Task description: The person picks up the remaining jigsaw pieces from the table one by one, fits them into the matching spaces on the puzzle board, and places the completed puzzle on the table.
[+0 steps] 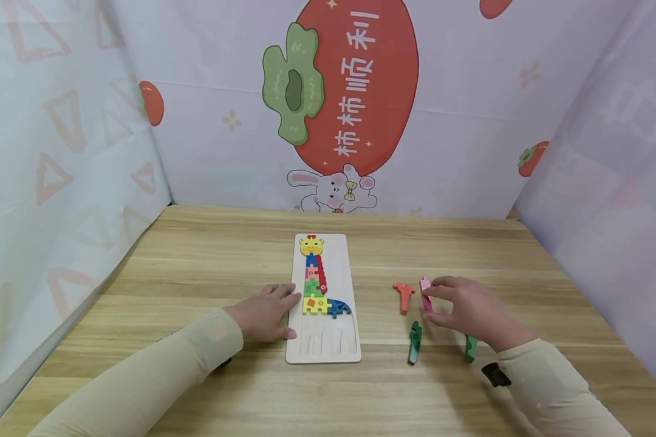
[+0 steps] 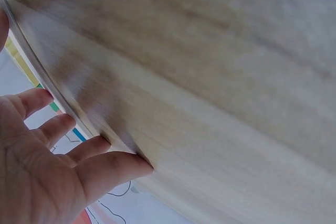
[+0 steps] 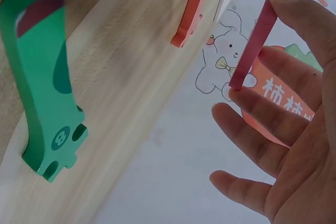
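A wooden giraffe puzzle board (image 1: 336, 261) lies on the table, its yellow head and several coloured body pieces set in the upper part. Below the yellow and blue pieces, the leg slots show bare wood. My left hand (image 1: 268, 312) rests along the board's left edge; in the left wrist view its fingertips (image 2: 63, 124) touch the rim. To the right of the board, my right hand (image 1: 472, 309) pinches a pink puzzle piece (image 1: 426, 294) between thumb and fingers. The right wrist view shows this piece edge-on, with the last two fingers spread away from it.
An orange puzzle piece (image 1: 403, 297) lies just left of the pink one. Nearer to me is a dark green piece (image 1: 414, 343). A lighter green piece (image 3: 44, 77), marked 8, sits partly beneath my right wrist in the head view. Printed cloth (image 1: 213, 152) walls the table.
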